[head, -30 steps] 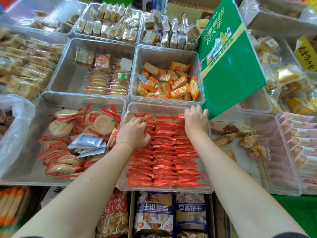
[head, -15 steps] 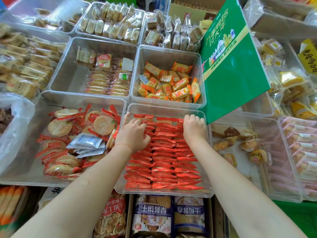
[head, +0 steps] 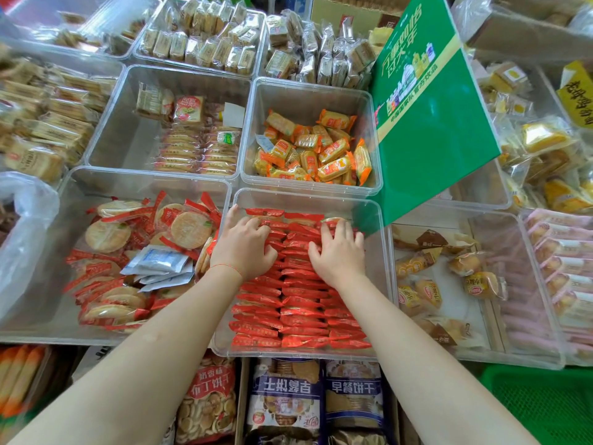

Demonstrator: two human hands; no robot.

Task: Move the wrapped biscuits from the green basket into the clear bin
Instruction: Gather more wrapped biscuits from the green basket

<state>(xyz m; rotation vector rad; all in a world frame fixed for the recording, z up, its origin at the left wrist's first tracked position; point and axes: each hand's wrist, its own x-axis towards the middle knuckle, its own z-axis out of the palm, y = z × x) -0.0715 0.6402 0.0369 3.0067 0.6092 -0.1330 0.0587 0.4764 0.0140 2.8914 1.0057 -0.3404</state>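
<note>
Starting at the left edge: crumpled clear plastic bag (head: 22, 226), then a wide clear plastic bin (head: 144, 178) holding loose round rice crackers in red-trimmed wrappers (head: 189, 231) and a few pale blue sachets (head: 157, 261). Just right of it sits the clear rectangular bin (head: 308, 195), packed with red-wrapped biscuits (head: 298, 303) standing on edge in three neat rows. Left hand (head: 245, 245), thin red string at the wrist, rests palm-down on the far part of the left row; fingers (head: 256, 224) slightly spread and curled over the packet tops. Whether they pinch a packet cannot be told. Right hand (head: 340, 252) lies on the right row likewise, fingers (head: 337, 228) close together, bent at the knuckles, tips on the wrappers near the far wall. Behind this bin, another clear bin of orange-wrapped snacks (head: 314, 149). A green printed cardboard panel (head: 426, 117) leans over the far right corner. Further right, a clear bin of small wrapped cakes (head: 449, 268). Green plastic mesh basket (head: 545, 409) shows at the lower right corner, contents out of view.
</note>
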